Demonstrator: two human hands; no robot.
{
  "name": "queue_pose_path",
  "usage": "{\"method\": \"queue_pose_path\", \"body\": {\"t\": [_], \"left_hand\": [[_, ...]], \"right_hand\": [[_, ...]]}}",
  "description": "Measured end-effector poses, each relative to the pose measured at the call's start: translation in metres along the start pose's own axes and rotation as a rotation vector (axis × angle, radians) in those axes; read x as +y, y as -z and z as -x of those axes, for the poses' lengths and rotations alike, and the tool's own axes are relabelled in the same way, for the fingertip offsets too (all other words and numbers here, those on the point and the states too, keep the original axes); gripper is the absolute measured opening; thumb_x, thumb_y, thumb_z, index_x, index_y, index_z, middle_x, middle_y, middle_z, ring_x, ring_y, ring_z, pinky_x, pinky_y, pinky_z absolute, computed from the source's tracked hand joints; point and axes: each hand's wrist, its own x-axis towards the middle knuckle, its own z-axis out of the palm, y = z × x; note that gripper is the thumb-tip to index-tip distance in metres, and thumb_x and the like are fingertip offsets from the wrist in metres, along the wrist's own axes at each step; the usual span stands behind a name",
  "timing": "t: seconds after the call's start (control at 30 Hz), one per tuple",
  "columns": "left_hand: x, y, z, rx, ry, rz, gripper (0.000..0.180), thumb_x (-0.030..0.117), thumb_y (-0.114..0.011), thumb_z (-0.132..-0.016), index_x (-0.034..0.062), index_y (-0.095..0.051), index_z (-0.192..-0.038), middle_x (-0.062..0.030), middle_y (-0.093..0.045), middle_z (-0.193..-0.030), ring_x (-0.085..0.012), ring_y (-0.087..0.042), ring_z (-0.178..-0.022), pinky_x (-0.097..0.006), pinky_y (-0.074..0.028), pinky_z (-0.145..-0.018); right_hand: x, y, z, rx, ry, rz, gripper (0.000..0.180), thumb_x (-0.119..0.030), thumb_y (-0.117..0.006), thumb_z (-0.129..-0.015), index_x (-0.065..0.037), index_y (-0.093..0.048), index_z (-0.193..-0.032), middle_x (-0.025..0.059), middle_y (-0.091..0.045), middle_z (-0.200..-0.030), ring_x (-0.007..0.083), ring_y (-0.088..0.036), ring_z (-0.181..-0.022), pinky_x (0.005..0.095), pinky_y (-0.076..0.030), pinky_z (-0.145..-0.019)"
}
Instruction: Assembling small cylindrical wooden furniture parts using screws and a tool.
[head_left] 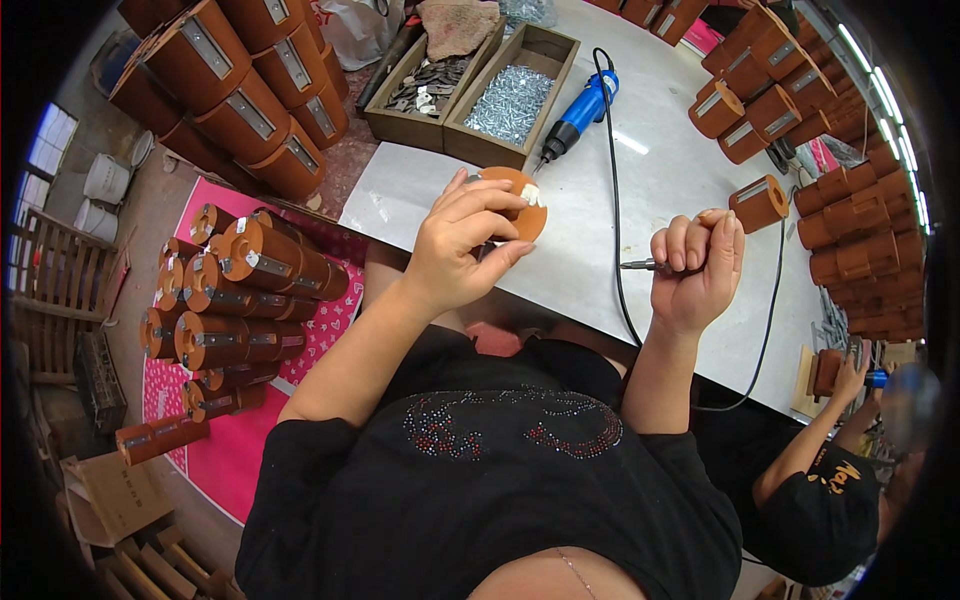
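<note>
Left hand [455,245] holds round brown block [535,222], near tip of blue power screwdriver [585,108]. Right hand [698,272], to the screwdriver's right, fisted around slim metal tool [638,265]. Screw tray [486,149] left of screwdriver.

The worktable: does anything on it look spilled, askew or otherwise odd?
No clear spill: screws lie within their tray. One brown cylinder near the right hand looks slightly stray, being apart from the stacks.

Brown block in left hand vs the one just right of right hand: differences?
The held block is in the left hand; the table block rests on the white tabletop. The held block shows a round face with a white patch; the table block, a metal strip. Both are orange-brown and rounded.
</note>
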Motion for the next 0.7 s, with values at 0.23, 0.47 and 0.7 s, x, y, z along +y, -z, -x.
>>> {"method": "queue_pose_path", "body": {"t": [0.23, 0.47, 0.7], "left_hand": [[0.004, 0.005, -0.003, 0.049, 0.155, 0.167, 0.024, 0.012, -0.071, -0.061, 0.0027, -0.052, -0.072, -0.0151, -0.053, -0.104, -0.0331, -0.046, -0.107, -0.042, -0.036, -0.089], [-0.010, 0.018, -0.001, -0.135, 0.065, 0.178, 0.019, 0.009, -0.065, -0.066, 0.0007, -0.053, -0.079, -0.0172, -0.051, -0.107, -0.0369, -0.040, -0.113, -0.040, -0.036, -0.089], [0.001, 0.023, -0.009, -0.238, 0.026, 0.134, 0.022, 0.012, -0.065, -0.068, 0.0012, -0.053, -0.084, -0.0171, -0.050, -0.110, -0.0359, -0.038, -0.116, -0.039, -0.034, -0.090]], "right_hand": [[0.001, -0.002, 0.002, -0.008, -0.021, -0.011, 0.023, -0.018, -0.036, -0.091, -0.003, -0.050, -0.081, -0.0009, -0.032, -0.049, 0.0091, -0.034, -0.043, 0.0233, -0.035, -0.041], [0.004, -0.007, 0.003, -0.006, -0.050, -0.024, 0.023, -0.018, -0.035, -0.091, -0.003, -0.050, -0.081, -0.0009, -0.032, -0.049, 0.0089, -0.034, -0.044, 0.0231, -0.035, -0.041], [0.002, -0.004, 0.003, 0.000, -0.040, -0.021, 0.023, -0.018, -0.036, -0.091, -0.003, -0.049, -0.081, -0.0009, -0.032, -0.049, 0.0089, -0.033, -0.044, 0.0234, -0.034, -0.042]]}}
